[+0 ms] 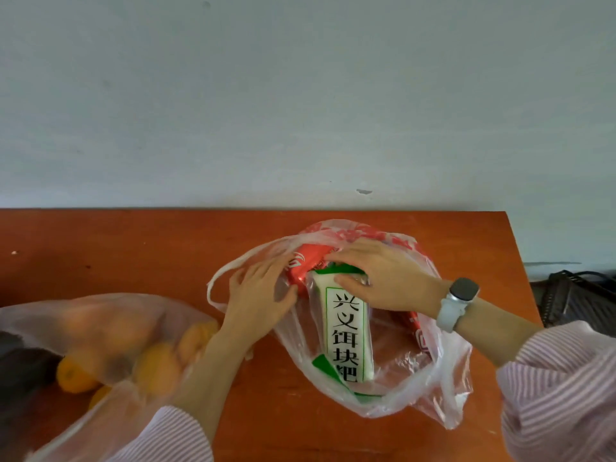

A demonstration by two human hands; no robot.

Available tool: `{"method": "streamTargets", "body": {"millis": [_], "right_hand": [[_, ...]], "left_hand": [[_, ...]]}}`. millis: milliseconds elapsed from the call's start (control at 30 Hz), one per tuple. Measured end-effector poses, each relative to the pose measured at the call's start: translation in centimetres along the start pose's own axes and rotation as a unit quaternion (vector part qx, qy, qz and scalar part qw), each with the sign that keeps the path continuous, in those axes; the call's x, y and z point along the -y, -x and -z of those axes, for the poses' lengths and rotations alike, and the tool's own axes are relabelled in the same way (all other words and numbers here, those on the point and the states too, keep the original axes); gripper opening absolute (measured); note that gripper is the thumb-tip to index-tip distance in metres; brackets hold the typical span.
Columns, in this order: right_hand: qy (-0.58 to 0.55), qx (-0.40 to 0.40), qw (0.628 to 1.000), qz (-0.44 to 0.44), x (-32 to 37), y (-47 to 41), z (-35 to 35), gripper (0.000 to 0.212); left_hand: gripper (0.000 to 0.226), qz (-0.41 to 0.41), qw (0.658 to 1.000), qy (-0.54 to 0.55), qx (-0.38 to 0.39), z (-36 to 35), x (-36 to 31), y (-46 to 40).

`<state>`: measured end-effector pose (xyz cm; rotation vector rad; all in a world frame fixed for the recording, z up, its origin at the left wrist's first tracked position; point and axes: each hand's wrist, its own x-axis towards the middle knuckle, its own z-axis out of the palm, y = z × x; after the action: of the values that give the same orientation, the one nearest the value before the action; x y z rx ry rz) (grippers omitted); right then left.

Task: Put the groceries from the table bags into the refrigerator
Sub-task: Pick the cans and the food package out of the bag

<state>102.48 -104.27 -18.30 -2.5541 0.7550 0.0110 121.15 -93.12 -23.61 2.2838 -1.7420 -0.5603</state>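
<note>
A clear plastic bag with red print (443, 375) lies open on the orange-brown table (133, 255). Inside it is a long white packet with green trim and black characters (346, 341), and beside that a red packet (305, 261). My right hand (383, 278), a watch on its wrist, grips the far end of the white packet, thumb on top. On the bag's left side my left hand (263, 291) rests with fingers fairly straight, holding the plastic back beside the red packet.
A second clear bag (110, 315) with several oranges (156, 368) lies at the left front of the table. The table backs onto a pale wall (300, 95). A dark object (573, 298) sits off the table's right edge.
</note>
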Motion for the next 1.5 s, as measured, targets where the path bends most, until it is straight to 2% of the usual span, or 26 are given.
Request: {"method": "streamTargets", "body": {"millis": [133,267,333,400,500,567,633,700,733,800,833,900,967,1200,1267,1300,1333,1367,1400,1433,1467,1500], "right_hand": [[-0.028,-0.008,0.999,-0.045,0.0,0.6,-0.2,0.026],[0.014,-0.022,0.998,-0.049,-2.2,2.0,0.5,0.020],[0.038,-0.048,0.997,-0.037,-3.2,2.7,0.6,0.027],[0.035,-0.049,0.997,-0.046,-3.9,2.3,1.0,0.035],[0.013,0.035,0.996,-0.076,-4.5,1.1,1.5,0.039],[-0.043,0.075,0.988,-0.126,-4.5,0.3,1.6,0.040],[-0.097,0.095,0.977,-0.162,-4.5,-0.2,1.3,0.041],[-0.137,0.094,0.968,-0.187,-4.9,-0.6,0.5,0.041],[-0.153,0.085,0.965,-0.197,-5.2,-0.7,0.2,0.041],[-0.190,0.065,0.956,-0.215,-6.3,-0.9,-0.4,0.040],[-0.213,0.056,0.949,-0.225,-6.8,-0.9,-0.7,0.038],[-0.276,0.033,0.928,-0.246,-7.6,-0.5,-1.1,0.033],[-0.334,0.001,0.907,-0.255,-8.1,0.1,-1.5,0.027],[-0.340,-0.080,0.910,-0.224,-8.2,0.8,-2.0,0.030],[-0.280,-0.109,0.932,-0.202,-8.0,0.7,-1.7,0.029],[-0.223,-0.114,0.952,-0.174,-8.0,0.8,-1.5,0.030],[-0.153,-0.112,0.972,-0.137,-8.1,0.9,-1.1,0.032],[-0.084,-0.101,0.987,-0.093,-8.3,0.9,-0.8,0.035],[-0.027,-0.081,0.995,-0.059,-8.5,0.9,-0.4,0.037],[0.017,-0.049,0.998,-0.037,-8.4,0.9,0.2,0.039],[0.054,-0.007,0.998,-0.026,-8.2,0.8,0.9,0.041],[0.081,0.044,0.996,-0.020,-7.9,0.6,1.4,0.044]], "left_hand": [[0.073,-0.005,0.999,-0.032,-0.007,0.1,0.8,-0.2],[0.081,0.023,0.991,-0.014,0.129,0.6,1.8,-0.3],[0.075,0.026,0.987,-0.036,0.152,0.3,2.0,0.2],[0.067,0.015,0.993,-0.059,0.105,-0.1,1.5,0.4],[0.060,0.021,0.996,-0.050,0.073,0.1,0.2,-0.3],[0.051,0.038,0.999,-0.036,0.013,1.0,-1.2,-0.4],[0.038,-0.022,0.993,-0.037,-0.111,1.9,-2.9,0.0],[0.033,-0.109,0.975,0.059,-0.186,2.8,-4.4,0.0],[0.032,-0.135,0.967,0.104,-0.189,3.1,-4.9,-0.3],[0.036,-0.147,0.969,0.109,-0.167,3.2,-4.9,-1.7],[0.037,-0.127,0.977,0.106,-0.131,2.7,-4.3,-2.6],[0.040,-0.049,0.990,0.131,-0.015,1.4,-2.6,-3.7],[0.043,0.018,0.984,0.159,0.081,-0.3,-0.8,-4.1],[0.047,0.181,0.967,0.171,0.060,-0.8,0.4,-5.1],[0.047,0.185,0.968,0.137,0.097,-0.1,0.4,-5.9],[0.044,0.167,0.976,0.103,0.092,0.2,0.2,-6.2],[0.038,0.145,0.984,0.083,0.053,0.4,0.0,-6.3],[0.031,0.116,0.990,0.079,-0.027,0.7,-0.5,-6.1],[0.025,0.081,0.986,0.092,-0.111,1.1,-1.2,-5.8],[0.025,0.039,0.981,0.100,-0.160,1.3,-1.8,-5.6],[0.032,-0.009,0.982,0.093,-0.162,1.5,-2.5,-5.4],[0.043,-0.048,0.990,0.069,-0.117,1.5,-3.0,-5.2]]}}
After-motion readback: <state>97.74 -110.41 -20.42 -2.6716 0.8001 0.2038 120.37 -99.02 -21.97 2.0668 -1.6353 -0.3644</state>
